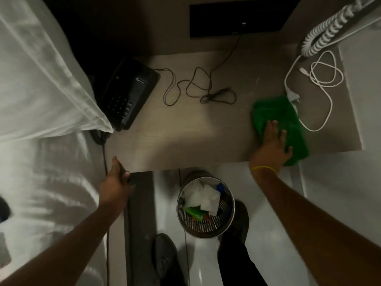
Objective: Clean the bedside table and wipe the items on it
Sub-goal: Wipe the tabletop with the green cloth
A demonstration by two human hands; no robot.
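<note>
Bedside table of pale wood [185, 131]: right hand [272, 145] spread flat on folded green cloth [276, 112]; left hand [115, 180] curled over its front-left corner, white cable [321, 83] beside cloth.

Head view, steeply down, bedside table [185, 131]

green cloth [276, 112], black phone [128, 91], white cable [321, 79], perforated bin [206, 223].

Telephone [128, 91] left on table [185, 137], cloth [276, 112] right
</note>
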